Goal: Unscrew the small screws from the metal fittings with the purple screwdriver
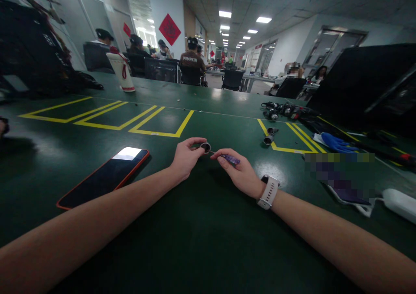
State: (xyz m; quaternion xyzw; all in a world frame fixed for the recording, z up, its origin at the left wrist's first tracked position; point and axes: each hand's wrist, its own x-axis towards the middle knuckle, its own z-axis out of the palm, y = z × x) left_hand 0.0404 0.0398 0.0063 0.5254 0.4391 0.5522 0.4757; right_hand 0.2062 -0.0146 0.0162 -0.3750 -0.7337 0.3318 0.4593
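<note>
Between the fingers of my left hand (186, 159) is a small dark round part with a grey rim (206, 147), its open end turned toward me. My right hand (238, 172), with a pale watch strap on the wrist, closes around a screwdriver (231, 159) with a purple-blue handle. The thin shaft points left at the round part; whether its tip touches is too small to tell. Both hands are just above the green table. To the right, two similar dark round parts (268, 139) lie close together by a yellow tape line.
An orange-edged phone (105, 177) lies left of my hands on the green table (201, 242). A white cup (122, 72) stands farther back. Yellow tape outlines (156, 133) mark the surface. At right are blue gloves (336, 142), cables (274, 111) and a white device (399, 203). People sit beyond.
</note>
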